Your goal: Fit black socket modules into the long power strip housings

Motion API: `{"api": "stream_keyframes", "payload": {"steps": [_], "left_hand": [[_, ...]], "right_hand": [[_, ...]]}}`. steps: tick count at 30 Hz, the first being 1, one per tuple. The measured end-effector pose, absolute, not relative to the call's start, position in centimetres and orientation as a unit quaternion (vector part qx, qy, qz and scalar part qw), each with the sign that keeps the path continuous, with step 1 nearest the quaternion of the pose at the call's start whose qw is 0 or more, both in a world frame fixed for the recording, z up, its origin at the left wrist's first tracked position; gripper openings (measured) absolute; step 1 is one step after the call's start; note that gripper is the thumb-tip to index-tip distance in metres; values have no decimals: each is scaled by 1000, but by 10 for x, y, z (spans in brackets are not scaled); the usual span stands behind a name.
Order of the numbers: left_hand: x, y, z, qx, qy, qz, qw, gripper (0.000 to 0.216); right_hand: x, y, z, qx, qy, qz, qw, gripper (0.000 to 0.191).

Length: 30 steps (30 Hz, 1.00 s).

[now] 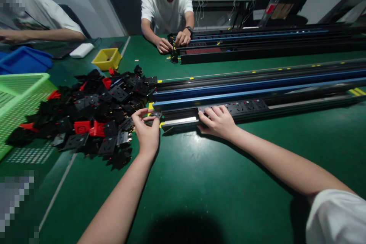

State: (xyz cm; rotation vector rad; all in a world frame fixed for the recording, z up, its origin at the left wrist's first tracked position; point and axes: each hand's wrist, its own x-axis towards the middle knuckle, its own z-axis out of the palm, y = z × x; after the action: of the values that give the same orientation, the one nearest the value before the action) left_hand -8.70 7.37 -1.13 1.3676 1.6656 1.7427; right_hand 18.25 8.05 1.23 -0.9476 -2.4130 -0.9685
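Three containers at left: small yellow plastic bin (107, 59), contents unclear, green plastic mesh basket (17, 95), blue plastic tray (24, 61). Person's left hand (147, 131) pinches small black socket module (154, 115) at end of long black metal rail (286, 107); right hand (219, 122) open, fingers flat on it. Pile of black and red modules (91, 112) on green desk (200, 183).

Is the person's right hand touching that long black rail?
Touching. The head view shows the right hand lying flat on the near end of the long black rail, fingers over its sockets, no gap. The left hand pinches a black socket piece.
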Motion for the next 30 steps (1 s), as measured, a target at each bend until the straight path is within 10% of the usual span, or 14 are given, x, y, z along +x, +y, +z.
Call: {"api": "stream_keyframes", "payload": {"steps": [17, 30], "left_hand": [[-90, 77, -15, 517, 710, 452, 155, 35], [-96, 80, -14, 437, 646, 589, 211, 26]], "right_hand": [[182, 79, 9, -391, -881, -195, 181, 63], [184, 80, 9, -382, -885, -190, 187, 62]]}}
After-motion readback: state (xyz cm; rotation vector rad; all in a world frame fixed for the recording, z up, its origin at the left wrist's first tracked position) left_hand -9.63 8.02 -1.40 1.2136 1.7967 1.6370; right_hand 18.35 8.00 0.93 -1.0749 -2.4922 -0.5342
